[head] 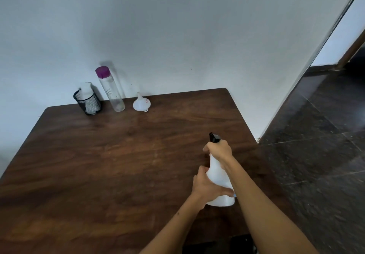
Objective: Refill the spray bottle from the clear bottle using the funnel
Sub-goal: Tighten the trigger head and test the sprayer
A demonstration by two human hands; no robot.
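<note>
Spray bottle: one white spray bottle (219, 176) with a black trigger head, standing upright on the counter (98, 164) near its right edge.
Right hand: the right hand (219, 150) is wrapped over the neck and trigger head of the spray bottle, fingers curled round it; only the black tip of the head shows above the knuckles.
Left hand: the left hand (207, 187) grips the lower body of the spray bottle from the left, thumb up along the side, fingers curled across the front.
Hands, relation: both hands are clamped on the spray bottle, the right above the left.
Funnel: one white funnel (141, 103), resting wide end down with its spout up, at the far edge of the counter, well apart from the spray bottle, up and to its left.
Clear bottle: one clear bottle (112, 92) with a purple cap, upright, just left of the funnel.
Mesh cup: one black mesh cup (88, 103) holding something white, left of the clear bottle, farthest from the spray bottle.
Wall: a pale wall (177, 26) stands behind the counter.
</note>
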